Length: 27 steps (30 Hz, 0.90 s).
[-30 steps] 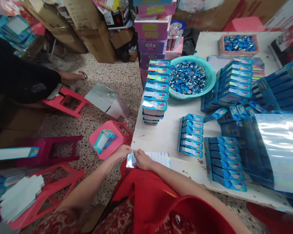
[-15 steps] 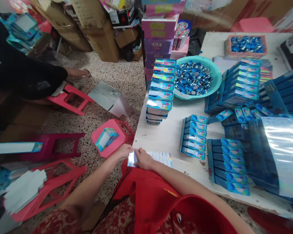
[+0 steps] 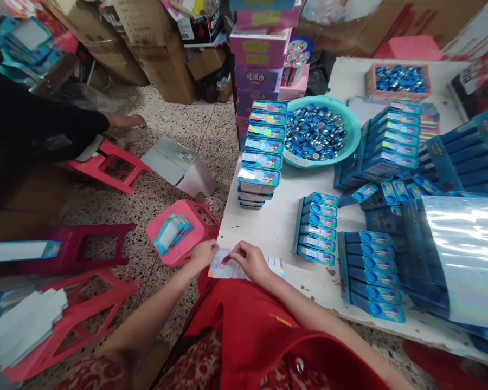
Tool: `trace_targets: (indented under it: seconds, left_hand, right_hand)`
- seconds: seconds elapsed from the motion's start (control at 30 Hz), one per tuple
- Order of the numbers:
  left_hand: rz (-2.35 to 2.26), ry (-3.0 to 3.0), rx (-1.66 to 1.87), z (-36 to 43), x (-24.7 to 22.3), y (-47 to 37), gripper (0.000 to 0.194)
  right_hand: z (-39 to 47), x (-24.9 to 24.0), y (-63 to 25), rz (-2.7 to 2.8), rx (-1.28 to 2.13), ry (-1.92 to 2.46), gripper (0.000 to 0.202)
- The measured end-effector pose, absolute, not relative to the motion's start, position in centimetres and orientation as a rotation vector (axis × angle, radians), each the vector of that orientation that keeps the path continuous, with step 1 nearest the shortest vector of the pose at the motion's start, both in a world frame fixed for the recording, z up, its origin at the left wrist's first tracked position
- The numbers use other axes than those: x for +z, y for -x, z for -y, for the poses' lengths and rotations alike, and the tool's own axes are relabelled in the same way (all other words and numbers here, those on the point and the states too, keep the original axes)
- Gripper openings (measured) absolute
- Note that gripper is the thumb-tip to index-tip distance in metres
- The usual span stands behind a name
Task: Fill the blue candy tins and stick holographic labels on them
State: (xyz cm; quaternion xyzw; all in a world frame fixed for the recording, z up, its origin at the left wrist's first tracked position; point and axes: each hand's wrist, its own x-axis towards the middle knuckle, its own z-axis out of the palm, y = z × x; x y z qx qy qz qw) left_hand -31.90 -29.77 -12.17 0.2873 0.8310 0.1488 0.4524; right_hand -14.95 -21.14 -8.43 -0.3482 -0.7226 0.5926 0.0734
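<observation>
A shiny printed sheet (image 3: 274,265) with a rainbow-tinted edge lies at the near left corner of the white table, against my red apron. My left hand (image 3: 205,253) has its fingers closed at the sheet's left end. Over the middle of that sheet, my right hand (image 3: 252,261) is bent with thumb and forefinger drawn together. A small dark red patch shows at those fingertips; what it is I cannot make out. Beyond the hands stands a stack of blue-edged boxes (image 3: 260,176) with shiny tops.
On the table (image 3: 287,214) are a turquoise basin (image 3: 353,127) of blue and silver caps, a pink box (image 3: 370,81) of similar caps, and blue display boxes (image 3: 317,230). A pink stool (image 3: 158,216) holds blue cartons at left. Another person (image 3: 44,114) is at far left.
My right hand has lifted from lying on the sheet into a bent, pinched shape, uncovering more of its left part. The whole view has shifted slightly.
</observation>
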Motion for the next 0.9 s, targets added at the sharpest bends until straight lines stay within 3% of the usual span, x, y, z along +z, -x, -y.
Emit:
trace_targets:
  seconds: [0.17,0.23,0.47,0.57,0.67,0.9]
  left_hand:
    - [-1.647,-0.85,0.777,26.7,-9.1,28.2,0.034]
    - [-1.431,-0.817,0.787,24.9,-8.5,26.1,0.035]
    - [-1.343,-1.04,0.701,15.5,-8.2,21.0,0.026]
    - [-1.309,-1.087,0.662,11.4,-7.5,19.8,0.024]
    - [-1.261,-1.045,0.612,8.6,-6.7,18.9,0.034]
    - [-1.323,-0.886,0.625,6.3,-7.9,17.6,0.024]
  right_hand:
    - [18.7,-6.2,11.6,1.749,1.783,1.235,0.018]
    - [17.9,-5.8,10.2,1.668,1.703,1.3,0.019]
    - [13.6,-6.5,5.4,1.57,0.879,1.682,0.023]
    - [10.8,-6.6,3.9,1.541,0.691,1.737,0.024]
    - [8.5,-6.7,2.9,1.505,0.667,1.801,0.02]
    - [6.2,-8.5,2.6,1.317,0.819,1.867,0.012]
